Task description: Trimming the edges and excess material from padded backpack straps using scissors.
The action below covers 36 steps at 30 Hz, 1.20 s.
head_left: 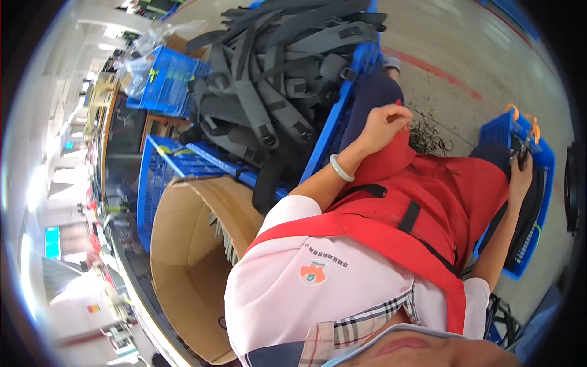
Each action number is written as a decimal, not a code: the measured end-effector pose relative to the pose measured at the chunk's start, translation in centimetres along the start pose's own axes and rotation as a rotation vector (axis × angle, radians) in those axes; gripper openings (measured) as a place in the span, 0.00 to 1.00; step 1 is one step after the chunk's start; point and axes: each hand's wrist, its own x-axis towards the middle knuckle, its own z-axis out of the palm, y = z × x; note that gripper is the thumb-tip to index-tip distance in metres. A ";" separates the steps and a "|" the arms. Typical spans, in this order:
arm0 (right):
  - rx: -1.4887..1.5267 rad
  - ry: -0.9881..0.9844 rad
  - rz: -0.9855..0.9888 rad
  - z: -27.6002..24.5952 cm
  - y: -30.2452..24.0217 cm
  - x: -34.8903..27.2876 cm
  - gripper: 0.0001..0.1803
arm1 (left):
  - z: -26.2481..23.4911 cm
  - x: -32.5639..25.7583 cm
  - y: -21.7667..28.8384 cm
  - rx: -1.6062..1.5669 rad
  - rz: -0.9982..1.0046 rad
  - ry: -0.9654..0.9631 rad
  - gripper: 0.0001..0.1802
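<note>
My left hand point(385, 127), a pale bangle on its wrist, is raised over my red apron point(422, 196) near my knee. Its fingers are curled in, and whatever they hold, if anything, is too small to make out. At my right side, my right hand point(521, 174) closes around a small dark tool point(521, 148) with a metallic glint; its kind is unclear. That hand is by the rim of a blue plastic basket point(546, 202), where dark fabric lies inside. Orange handles point(535, 129) stick up at the basket's far end.
A big blue crate point(335, 125) to my left is heaped with grey and black padded straps point(257, 92) with buckles. Closer in stands an open cardboard box point(183, 275). Black strap scraps point(431, 134) lie on the floor. Another blue crate point(162, 79) sits beyond.
</note>
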 end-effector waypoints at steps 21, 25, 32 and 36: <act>-0.042 -0.487 0.087 14.2 -7.0 -1.0 0.11 | -23.0 -5.0 8.4 -0.701 0.033 0.687 0.21; 0.280 -0.729 0.192 17.9 -14.1 -3.0 0.10 | -15.7 -2.9 7.6 -0.792 0.093 0.350 0.23; 0.643 -0.878 0.227 18.6 -19.9 -5.5 0.14 | -5.9 0.7 5.8 -0.684 -0.073 0.109 0.17; 0.598 -0.874 0.221 17.7 -19.3 -5.9 0.14 | -3.9 1.1 4.8 -0.693 -0.118 0.065 0.17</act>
